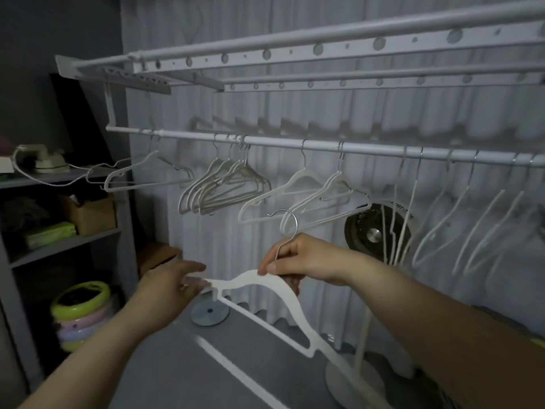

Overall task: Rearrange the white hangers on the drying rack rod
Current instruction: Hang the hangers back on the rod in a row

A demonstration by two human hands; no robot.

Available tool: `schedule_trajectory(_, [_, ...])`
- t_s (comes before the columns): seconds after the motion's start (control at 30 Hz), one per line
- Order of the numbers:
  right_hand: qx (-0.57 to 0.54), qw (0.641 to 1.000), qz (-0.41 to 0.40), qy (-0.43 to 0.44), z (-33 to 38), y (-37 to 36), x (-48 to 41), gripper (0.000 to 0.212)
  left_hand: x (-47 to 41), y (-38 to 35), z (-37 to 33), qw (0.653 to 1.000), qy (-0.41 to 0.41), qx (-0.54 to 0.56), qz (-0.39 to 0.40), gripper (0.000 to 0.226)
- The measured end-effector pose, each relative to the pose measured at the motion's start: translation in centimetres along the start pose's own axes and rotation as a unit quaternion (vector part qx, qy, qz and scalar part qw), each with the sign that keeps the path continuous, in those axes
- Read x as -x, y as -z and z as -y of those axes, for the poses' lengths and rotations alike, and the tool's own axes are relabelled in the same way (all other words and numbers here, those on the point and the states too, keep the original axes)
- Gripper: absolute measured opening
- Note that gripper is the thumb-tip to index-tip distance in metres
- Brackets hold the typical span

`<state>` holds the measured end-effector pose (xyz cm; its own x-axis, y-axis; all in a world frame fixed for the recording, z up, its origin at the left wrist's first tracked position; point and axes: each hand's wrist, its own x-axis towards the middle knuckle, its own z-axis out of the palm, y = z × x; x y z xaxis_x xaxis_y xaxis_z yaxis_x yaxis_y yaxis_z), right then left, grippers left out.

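Note:
My right hand (298,259) grips a white hanger (290,302) at its neck, below the metal hook, well under the drying rack rod (280,142). My left hand (174,286) touches that hanger's left shoulder tip with its fingers around it. On the rod hang one hanger at the left (147,175), a tight bunch of several hangers (227,184), two more near the middle (306,193), and several spread out at the right (442,219).
A grey shelf unit (59,246) stands at the left with an iron (44,160), a box and stacked coloured rings (82,311). A standing fan (374,231) sits behind the hangers. Upper rack rails (324,48) run overhead. Curtains cover the wall.

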<state>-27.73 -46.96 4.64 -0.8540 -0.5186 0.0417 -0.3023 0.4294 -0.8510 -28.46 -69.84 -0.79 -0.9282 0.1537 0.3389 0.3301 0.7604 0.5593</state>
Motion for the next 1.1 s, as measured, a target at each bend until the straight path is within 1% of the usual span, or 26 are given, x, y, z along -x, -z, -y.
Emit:
schedule_trajectory(0.03, [0.001,1.000,0.002,-0.012,0.1,-0.1,0.2,0.024,0.0,-0.6,-0.2,1.000,-0.004,0.012,0.006,0.035])
schedule_trajectory(0.1, [0.013,0.999,-0.013,-0.035,0.3,0.0,0.7,0.025,0.1,-1.5,-1.2,0.998,-0.008,0.052,0.022,0.040])
schedule_trajectory(0.17, [0.032,0.997,-0.055,-0.055,0.4,0.3,1.2,0.028,0.2,-2.0,-2.4,0.992,-0.019,0.108,0.057,0.034])
schedule_trajectory(0.23, [0.038,0.991,-0.105,-0.078,0.1,0.8,1.4,0.031,0.5,-2.2,-4.1,0.975,-0.013,0.188,0.120,0.027])
schedule_trajectory(0.27, [0.037,0.987,-0.128,-0.091,-0.1,1.0,1.6,0.031,0.7,-2.1,-5.1,0.965,-0.009,0.216,0.149,0.029])
schedule_trajectory(0.33, [0.039,0.980,-0.162,-0.112,-0.6,1.5,1.8,0.032,0.9,-2.2,-6.8,0.956,-0.028,0.217,0.197,0.035])
schedule_trajectory(0.43, [0.046,0.973,-0.186,-0.131,-1.3,2.2,2.3,0.033,0.7,-3.1,-8.5,0.940,-0.035,0.191,0.281,0.021])
schedule_trajectory(0.47, [0.046,0.971,-0.192,-0.134,-1.5,2.4,2.4,0.033,0.7,-3.6,-8.9,0.932,-0.039,0.184,0.309,0.024])
schedule_trajectory(0.53, [0.048,0.968,-0.206,-0.136,-2.1,2.8,2.5,0.032,0.4,-4.6,-9.5,0.927,-0.056,0.162,0.334,0.033])
schedule_trajectory(0.63, [0.056,0.960,-0.239,-0.135,-3.1,3.9,2.5,0.034,-0.2,-6.0,-10.8,0.930,-0.042,0.164,0.326,0.028])
schedule_trajectory(0.73, [0.055,0.955,-0.256,-0.137,-3.9,5.6,2.2,0.035,-1.6,-7.5,-12.0,0.947,-0.038,0.143,0.285,0.047])
schedule_trajectory(0.8, [0.063,0.955,-0.255,-0.139,-4.5,6.9,1.8,0.035,-3.0,-8.5,-12.3,0.954,-0.043,0.113,0.274,0.050])
schedule_trajectory(0.87, [0.074,0.956,-0.249,-0.138,-5.1,8.4,1.2,0.035,-4.5,-9.5,-12.4,0.956,-0.057,0.090,0.274,0.038])
schedule_trajectory(1.0, [0.094,0.958,-0.238,-0.130,-5.8,11.7,-0.3,0.029,-8.2,-10.5,-12.4,0.958,-0.061,0.107,0.258,0.014])
schedule_trajectory(1.1, [0.140,0.952,-0.251,-0.105,-5.9,14.8,-1.0,0.015,-11.0,-11.2,-12.9,0.963,-0.060,0.121,0.233,0.013])
